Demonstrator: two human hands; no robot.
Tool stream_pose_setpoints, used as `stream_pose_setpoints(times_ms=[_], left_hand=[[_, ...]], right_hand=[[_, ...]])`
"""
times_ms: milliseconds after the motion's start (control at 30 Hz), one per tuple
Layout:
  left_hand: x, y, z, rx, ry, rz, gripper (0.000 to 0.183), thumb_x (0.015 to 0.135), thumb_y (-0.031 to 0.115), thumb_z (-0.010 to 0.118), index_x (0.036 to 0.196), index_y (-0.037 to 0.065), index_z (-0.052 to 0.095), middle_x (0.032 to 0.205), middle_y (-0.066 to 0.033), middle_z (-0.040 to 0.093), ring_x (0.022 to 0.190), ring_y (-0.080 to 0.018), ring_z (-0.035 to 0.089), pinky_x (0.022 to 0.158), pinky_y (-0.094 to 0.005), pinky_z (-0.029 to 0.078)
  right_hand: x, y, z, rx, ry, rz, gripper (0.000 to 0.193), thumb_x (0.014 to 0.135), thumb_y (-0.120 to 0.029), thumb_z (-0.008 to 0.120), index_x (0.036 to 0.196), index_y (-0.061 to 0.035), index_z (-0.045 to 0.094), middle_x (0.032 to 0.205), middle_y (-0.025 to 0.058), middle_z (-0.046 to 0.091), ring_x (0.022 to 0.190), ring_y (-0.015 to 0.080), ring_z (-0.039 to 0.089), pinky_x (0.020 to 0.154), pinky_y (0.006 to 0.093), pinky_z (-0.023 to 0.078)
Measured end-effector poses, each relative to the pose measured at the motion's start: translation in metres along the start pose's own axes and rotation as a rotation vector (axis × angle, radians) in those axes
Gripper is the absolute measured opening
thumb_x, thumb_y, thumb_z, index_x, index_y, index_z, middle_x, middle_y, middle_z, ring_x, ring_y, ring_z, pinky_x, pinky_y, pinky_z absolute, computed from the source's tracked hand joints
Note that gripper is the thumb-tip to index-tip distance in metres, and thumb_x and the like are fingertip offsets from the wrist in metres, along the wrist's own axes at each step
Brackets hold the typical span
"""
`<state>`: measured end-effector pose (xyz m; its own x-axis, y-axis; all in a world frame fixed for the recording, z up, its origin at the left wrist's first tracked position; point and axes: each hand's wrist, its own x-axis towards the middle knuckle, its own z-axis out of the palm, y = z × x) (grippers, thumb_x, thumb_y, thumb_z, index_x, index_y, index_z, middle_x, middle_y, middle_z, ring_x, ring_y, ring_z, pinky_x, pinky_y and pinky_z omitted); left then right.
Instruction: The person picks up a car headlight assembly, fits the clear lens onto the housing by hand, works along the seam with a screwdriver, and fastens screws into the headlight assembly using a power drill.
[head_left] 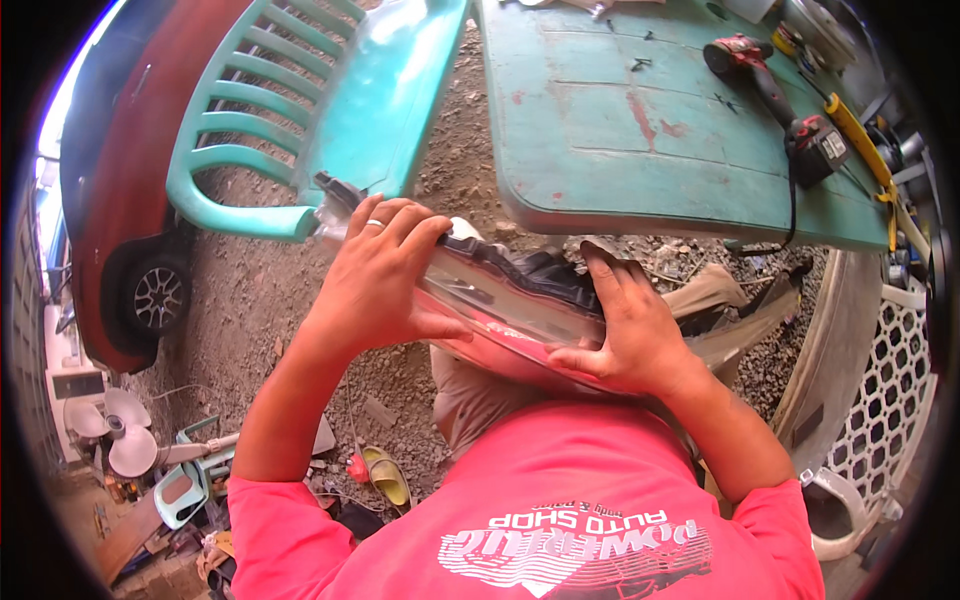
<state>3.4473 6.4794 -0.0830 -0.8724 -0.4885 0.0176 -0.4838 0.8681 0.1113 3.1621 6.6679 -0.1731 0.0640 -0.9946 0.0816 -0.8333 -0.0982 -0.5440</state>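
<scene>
Across my lap I hold a car headlight [497, 308], with a clear lens toward me and a black housing along its far side. Red shows in the lens. My left hand [382, 270] grips its left end, thumb on the lens and fingers over the back edge; a ring is on one finger. Around the right end my right hand [632, 325] is closed, thumb on the lens side and fingers over the black housing. The headlight tilts, its left end farther from me than its right. Its underside is hidden.
Ahead right stands a green table [590, 130] with a cordless drill [770, 100] and several small screws. A turquoise plastic chair [370, 110] is ahead left. Farther left is a red car [130, 170]. A fan [125, 430] and a yellow-green slipper [386, 478] lie lower left.
</scene>
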Motion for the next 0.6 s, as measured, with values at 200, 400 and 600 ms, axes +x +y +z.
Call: stream_pose_setpoints(times_ms=[200, 400, 600], left_hand=[[0.015, 0.038, 0.002, 0.028, -0.084, 0.029, 0.132, 0.054, 0.071, 0.098, 0.161, 0.008, 0.051, 0.15, -0.0137, 0.061, 0.147, -0.0377, 0.053, 0.131, -0.065, 0.026], [0.032, 0.082, 0.034, 0.031, -0.162, 0.207, 0.126, 0.057, 0.068, 0.097, 0.156, 0.003, 0.055, 0.156, -0.0176, 0.058, 0.156, -0.0369, 0.045, 0.135, -0.0646, 0.018], [0.041, 0.116, 0.056, -0.064, -0.087, 0.137, 0.133, 0.053, 0.072, 0.097, 0.152, -0.005, 0.053, 0.15, -0.0213, 0.059, 0.152, -0.0401, 0.047, 0.132, -0.0616, 0.025]], right_hand=[[-0.03, 0.006, -0.008, -0.017, -0.04, 0.063, 0.151, 0.064, -0.076, 0.094, 0.169, 0.0112, 0.03, 0.159, 0.0339, 0.049, 0.148, 0.0496, 0.049, 0.129, 0.0542, 0.037], [-0.06, 0.003, -0.007, -0.077, -0.027, 0.135, 0.151, 0.061, -0.069, 0.098, 0.169, 0.0105, 0.029, 0.174, 0.0364, 0.032, 0.153, 0.0522, 0.044, 0.129, 0.0583, 0.035], [-0.08, 0.006, 0.003, -0.206, 0.112, 0.151, 0.151, 0.063, -0.085, 0.089, 0.165, 0.0115, 0.034, 0.171, 0.0364, 0.036, 0.149, 0.0516, 0.048, 0.13, 0.0644, 0.03]])
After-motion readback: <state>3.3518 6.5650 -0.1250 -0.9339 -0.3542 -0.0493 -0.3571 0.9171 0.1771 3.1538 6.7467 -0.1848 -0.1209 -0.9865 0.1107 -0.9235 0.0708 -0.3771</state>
